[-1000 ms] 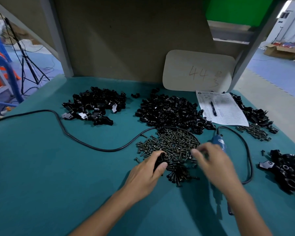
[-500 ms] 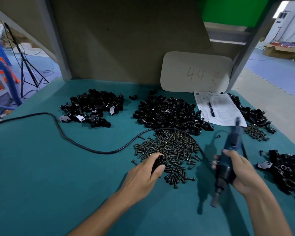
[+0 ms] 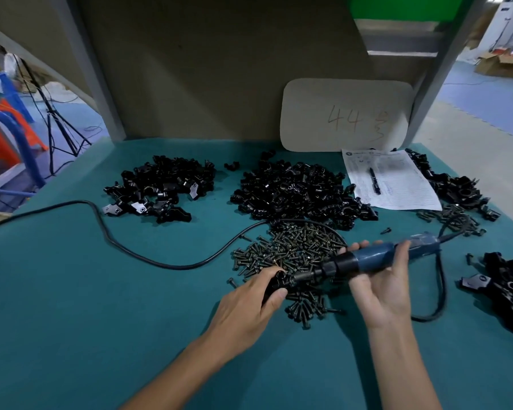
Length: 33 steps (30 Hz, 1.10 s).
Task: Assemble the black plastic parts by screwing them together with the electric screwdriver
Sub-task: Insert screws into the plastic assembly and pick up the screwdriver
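A black plastic part (image 3: 274,281) is gripped by the left hand (image 3: 249,306) at the screw pile (image 3: 290,250), mid-tabletop (image 3: 101,306); the electric screwdriver (image 3: 376,258), clasped by the right hand (image 3: 381,291), is pointed at it. Driving is judged imminent: the bit must be seated squarely

Front-left the green mat (image 3: 86,306) lies open; screw heap (image 3: 296,250), cable (image 3: 131,250) and part piles (image 3: 293,193) crowd centre and right.

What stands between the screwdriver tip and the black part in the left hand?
Nothing visible. The electric screwdriver, gripped by the right hand, points its tip straight at the black part held in the left hand, almost reaching it. Loose screws lie beneath, not between.
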Each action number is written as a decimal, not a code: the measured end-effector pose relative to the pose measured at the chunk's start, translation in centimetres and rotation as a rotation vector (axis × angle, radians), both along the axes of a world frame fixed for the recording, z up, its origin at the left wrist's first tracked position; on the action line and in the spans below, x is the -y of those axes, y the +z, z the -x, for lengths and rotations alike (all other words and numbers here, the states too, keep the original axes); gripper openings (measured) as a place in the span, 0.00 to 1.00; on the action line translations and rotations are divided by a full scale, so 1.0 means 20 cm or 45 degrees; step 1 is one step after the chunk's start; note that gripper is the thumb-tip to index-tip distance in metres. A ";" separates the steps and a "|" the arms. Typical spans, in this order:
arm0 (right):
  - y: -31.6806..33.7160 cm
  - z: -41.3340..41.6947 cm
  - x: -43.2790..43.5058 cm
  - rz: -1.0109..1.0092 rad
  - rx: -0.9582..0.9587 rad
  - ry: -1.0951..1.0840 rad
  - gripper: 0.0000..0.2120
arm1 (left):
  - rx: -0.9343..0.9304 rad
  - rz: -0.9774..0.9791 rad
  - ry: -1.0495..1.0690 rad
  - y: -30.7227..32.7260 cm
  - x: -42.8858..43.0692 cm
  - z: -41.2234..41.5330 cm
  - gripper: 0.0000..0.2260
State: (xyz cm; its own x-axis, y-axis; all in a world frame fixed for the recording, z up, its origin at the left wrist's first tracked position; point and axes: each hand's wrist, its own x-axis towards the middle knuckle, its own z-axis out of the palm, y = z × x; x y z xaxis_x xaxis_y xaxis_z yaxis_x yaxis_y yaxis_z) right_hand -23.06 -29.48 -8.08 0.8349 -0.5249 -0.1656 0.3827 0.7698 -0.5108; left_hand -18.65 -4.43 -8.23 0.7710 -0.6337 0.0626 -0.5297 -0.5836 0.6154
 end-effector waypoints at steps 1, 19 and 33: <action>-0.01 0.00 0.00 -0.034 -0.007 -0.005 0.21 | -0.002 0.005 0.003 0.00 0.00 0.00 0.24; 0.03 0.04 -0.08 -0.198 0.227 0.031 0.18 | 0.134 -0.026 -0.016 -0.05 0.00 -0.02 0.26; 0.02 0.01 -0.10 -0.010 0.011 -0.057 0.20 | 0.229 -0.081 0.026 -0.07 0.01 0.00 0.24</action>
State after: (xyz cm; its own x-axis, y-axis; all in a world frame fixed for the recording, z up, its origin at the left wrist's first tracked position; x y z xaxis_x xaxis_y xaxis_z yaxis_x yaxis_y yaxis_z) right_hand -23.30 -27.54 -7.66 0.8120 -0.5605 -0.1628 0.4212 0.7559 -0.5012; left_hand -18.55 -4.60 -9.64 0.7638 -0.6250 0.1609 -0.6153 -0.6300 0.4738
